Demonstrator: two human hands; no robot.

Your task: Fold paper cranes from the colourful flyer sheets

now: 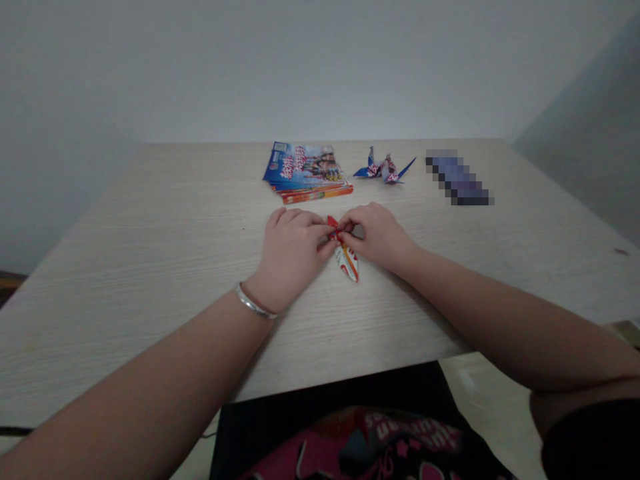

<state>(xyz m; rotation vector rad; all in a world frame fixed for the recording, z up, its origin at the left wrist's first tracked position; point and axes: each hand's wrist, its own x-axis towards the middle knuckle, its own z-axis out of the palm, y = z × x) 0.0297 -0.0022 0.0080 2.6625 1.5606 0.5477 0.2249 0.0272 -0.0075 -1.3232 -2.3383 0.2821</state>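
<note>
A narrow folded piece of red, white and orange printed paper [349, 263] is held between my two hands just above or on the table; its pointed white end angles toward me. My left hand [295, 243], with a silver bracelet on the wrist, pinches the paper's left side between thumb and forefinger. From the right, my right hand [377, 230] pinches it near its red upper part. The fingertips hide the middle of the paper.
Beyond my hands lies a fanned stack of blue and orange printed sheets [305, 167]. Right of it stand folded blue paper cranes [385, 170]. A blurred dark phone-like object [459, 179] rests farther right. The pale wooden table [165, 220] meets a wall at the back.
</note>
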